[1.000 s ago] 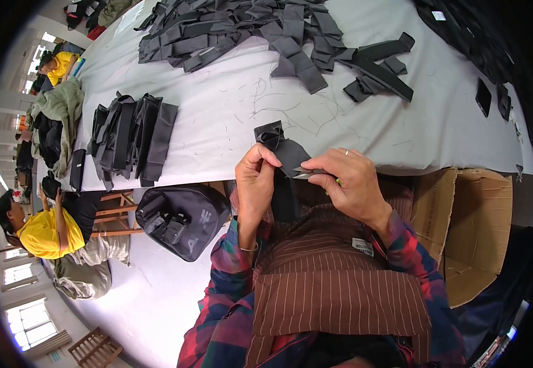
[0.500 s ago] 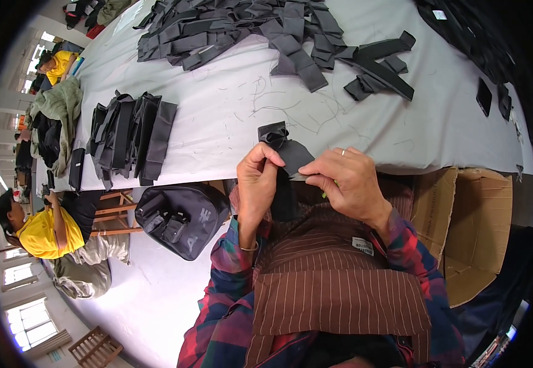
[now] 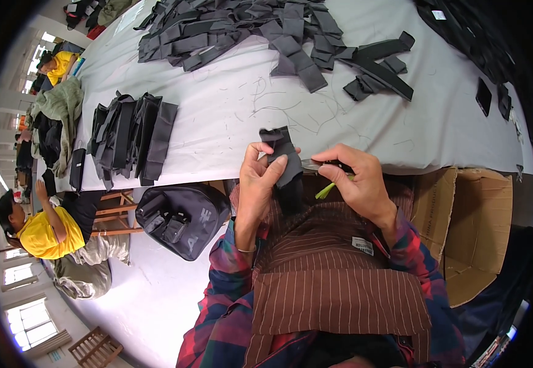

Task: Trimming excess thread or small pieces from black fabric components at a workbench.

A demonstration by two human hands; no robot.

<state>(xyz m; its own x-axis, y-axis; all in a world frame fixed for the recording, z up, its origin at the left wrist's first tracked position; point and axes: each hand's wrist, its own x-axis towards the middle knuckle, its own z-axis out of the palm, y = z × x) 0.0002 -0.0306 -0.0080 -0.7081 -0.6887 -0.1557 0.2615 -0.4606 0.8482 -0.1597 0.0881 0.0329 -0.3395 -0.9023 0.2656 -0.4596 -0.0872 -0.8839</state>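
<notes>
My left hand [image 3: 259, 178] is closed on a black fabric strip [image 3: 288, 161], with the thumb pressed on its face. The strip's upper end stands above my fingers, and its lower part hangs dark against the brown striped apron [image 3: 340, 300]. In my right hand [image 3: 360, 184] is a pair of thread snips [image 3: 310, 164], its metal tip near the strip's right edge; a green part [image 3: 326, 190] sticks out below the fingers. Whether the tip touches the strip I cannot tell. Loose threads [image 3: 297, 110] lie on the white-covered table [image 3: 217, 135] beyond my hands.
Black strips lie heaped [image 3: 236, 30] at the back, with a neat stack [image 3: 131, 138] at left. A black bag [image 3: 208, 205] is below the table edge, a cardboard box [image 3: 475, 221] at right. A phone [image 3: 483, 97] lies far right. A person in yellow [image 3: 46, 233] sits left.
My right hand has drawn slightly away from the strip, and the snips' metal tip and green part now show. The strip has been turned in my left hand. The seated person's arm has risen.
</notes>
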